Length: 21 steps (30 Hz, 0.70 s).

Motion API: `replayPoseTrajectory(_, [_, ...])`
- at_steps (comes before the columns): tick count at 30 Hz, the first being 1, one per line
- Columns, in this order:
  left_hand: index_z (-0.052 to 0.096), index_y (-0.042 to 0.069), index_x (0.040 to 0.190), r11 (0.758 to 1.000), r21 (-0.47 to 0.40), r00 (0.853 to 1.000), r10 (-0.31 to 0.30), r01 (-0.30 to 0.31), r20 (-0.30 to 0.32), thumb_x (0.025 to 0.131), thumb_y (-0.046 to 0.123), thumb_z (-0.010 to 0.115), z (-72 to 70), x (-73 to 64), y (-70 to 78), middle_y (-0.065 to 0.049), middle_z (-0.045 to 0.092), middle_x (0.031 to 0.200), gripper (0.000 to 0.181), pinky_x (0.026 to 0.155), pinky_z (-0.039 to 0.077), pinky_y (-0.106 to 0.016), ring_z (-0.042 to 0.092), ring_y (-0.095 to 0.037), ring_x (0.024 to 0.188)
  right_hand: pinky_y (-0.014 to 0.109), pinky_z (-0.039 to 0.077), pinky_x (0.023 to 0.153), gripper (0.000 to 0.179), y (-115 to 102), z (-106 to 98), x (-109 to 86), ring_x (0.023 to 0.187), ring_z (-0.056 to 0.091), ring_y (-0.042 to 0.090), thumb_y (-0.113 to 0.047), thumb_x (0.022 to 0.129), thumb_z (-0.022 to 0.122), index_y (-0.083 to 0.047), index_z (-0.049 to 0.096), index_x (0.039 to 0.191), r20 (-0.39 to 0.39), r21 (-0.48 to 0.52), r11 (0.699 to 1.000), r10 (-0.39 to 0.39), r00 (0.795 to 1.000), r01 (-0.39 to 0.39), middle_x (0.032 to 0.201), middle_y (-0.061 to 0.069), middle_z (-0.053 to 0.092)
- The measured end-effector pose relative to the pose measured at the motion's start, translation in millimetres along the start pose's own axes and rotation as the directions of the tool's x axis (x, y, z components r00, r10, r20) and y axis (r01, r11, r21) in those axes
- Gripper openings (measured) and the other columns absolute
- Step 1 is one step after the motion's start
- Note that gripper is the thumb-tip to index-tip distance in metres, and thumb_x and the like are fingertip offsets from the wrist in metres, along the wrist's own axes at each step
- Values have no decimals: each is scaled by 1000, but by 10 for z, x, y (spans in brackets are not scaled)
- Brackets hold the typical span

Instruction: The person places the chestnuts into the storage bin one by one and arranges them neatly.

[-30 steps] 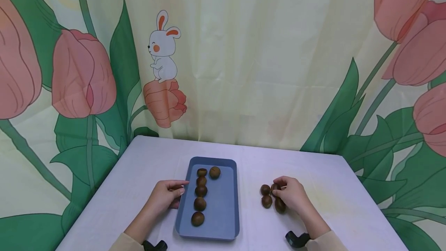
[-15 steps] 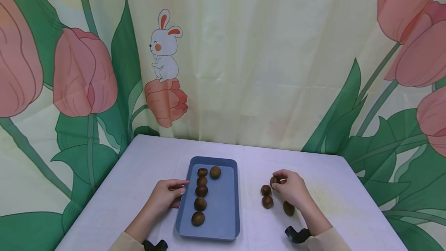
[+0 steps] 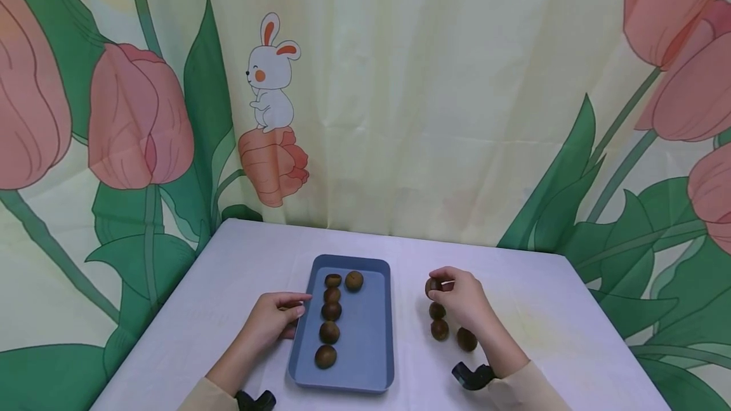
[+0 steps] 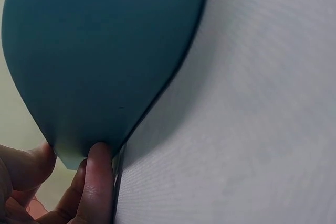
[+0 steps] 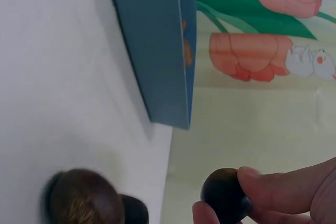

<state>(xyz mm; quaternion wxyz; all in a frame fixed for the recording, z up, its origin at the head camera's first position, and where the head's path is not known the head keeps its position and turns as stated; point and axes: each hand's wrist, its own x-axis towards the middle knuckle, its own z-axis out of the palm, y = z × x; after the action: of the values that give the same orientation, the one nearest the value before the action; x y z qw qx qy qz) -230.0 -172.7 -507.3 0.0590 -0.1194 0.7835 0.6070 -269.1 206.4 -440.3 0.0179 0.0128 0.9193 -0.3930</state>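
Note:
In the head view my left hand (image 3: 274,319) holds the left edge of a blue tray (image 3: 365,360), fingertips at its rim. The left wrist view shows fingers against the tray's outer wall (image 4: 105,51). My right hand (image 3: 459,297) pinches a chestnut (image 3: 432,287) between thumb and fingers, just beyond two chestnuts on the table. That held chestnut (image 5: 226,195) also shows in the right wrist view. Several chestnuts (image 3: 329,332) form a column along the tray's left side, with one more chestnut (image 3: 354,281) at its top right.
On the white-covered table (image 3: 417,360), two chestnuts (image 3: 438,320) lie in a line right of the tray. Another chestnut (image 3: 466,339) lies under the right wrist. A printed curtain (image 3: 400,113) hangs behind the table.
My right hand has picked a chestnut from the group and moved it away and left, beyond the pair. The chestnut nearest the wrist has shifted. My left hand stays at the tray.

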Motion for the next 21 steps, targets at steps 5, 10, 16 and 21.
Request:
replayPoseTrajectory(5, [81, 10, 124, 1000, 4, 1000, 12, -12, 4, 99, 1, 72, 0, -9, 0, -14, 75, 111, 28, 60, 65, -36, 74, -15, 81, 41, 63, 86, 34, -125, 86, -3, 110, 69, 29, -9, 94, 80, -10, 75, 128, 5, 21, 1000, -24, 1000, 23, 120, 11, 75])
replayPoseTrajectory(10, [82, 10, 123, 1000, -6, 1000, 5, -5, -5, 99, 0, 71, -3, -10, -18, -14, 75, 111, 28, 62, 66, -37, 75, -16, 82, 41, 62, 85, 33, -239, 188, 14, 111, 69, 28, -8, 93, 81, -13, 77, 126, 13, 42, 998, -37, 999, 36, 119, 8, 75])
replayPoseTrajectory(16, [82, 10, 123, 1000, -10, 1000, 2, -2, -5, 99, 0, 72, -10, -1, -21, -14, 75, 111, 28, 63, 67, -37, 76, -17, 83, 40, 62, 85, 33, -364, 312, 23, 109, 71, 27, -5, 92, 82, -13, 78, 123, 20, 73, 994, -83, 996, 82, 115, 6, 76])
replayPoseTrajectory(21, [81, 9, 125, 1000, -8, 1000, 8, -8, 3, 99, 0, 73, -11, -3, -11, -15, 75, 112, 28, 63, 67, -38, 77, -18, 84, 39, 63, 86, 33, -471, 409, 31, 107, 72, 26, -3, 92, 81, -10, 77, 125, 37, 92, 989, -116, 993, 112, 114, 5, 77])
